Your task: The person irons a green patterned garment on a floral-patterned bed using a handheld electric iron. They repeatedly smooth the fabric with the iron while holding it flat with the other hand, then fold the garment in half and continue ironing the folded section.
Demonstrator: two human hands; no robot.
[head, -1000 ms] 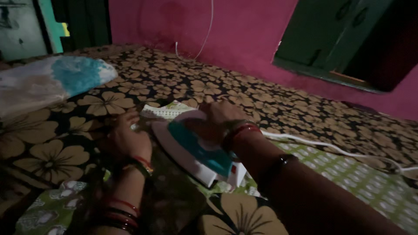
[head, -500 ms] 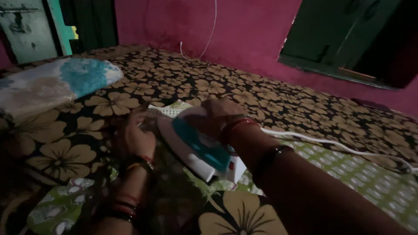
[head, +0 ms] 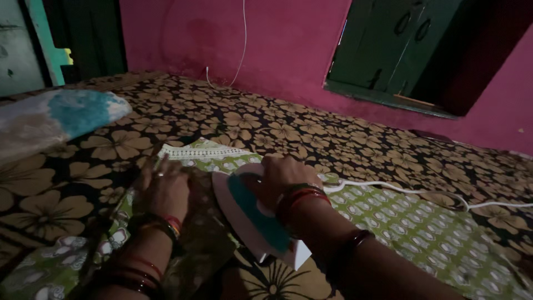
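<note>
A white-and-teal iron point(head: 252, 219) stood on a green patterned cloth point(head: 433, 233) spread over a floral bedsheet point(head: 288, 122), the right hand point(head: 280, 178) clenched round its handle, evidently mid-pressing. At the iron's nine o'clock the left hand point(head: 164, 189) lay flat, released, fingers spread on the cloth. A white cord point(head: 400, 189) trailed toward three o'clock; no containers were visible.

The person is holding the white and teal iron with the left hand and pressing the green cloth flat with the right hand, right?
Not quite: the hands are swapped. In the head view the right hand grips the white and teal iron, while the left hand lies flat on the green patterned cloth, beside the iron.
</note>
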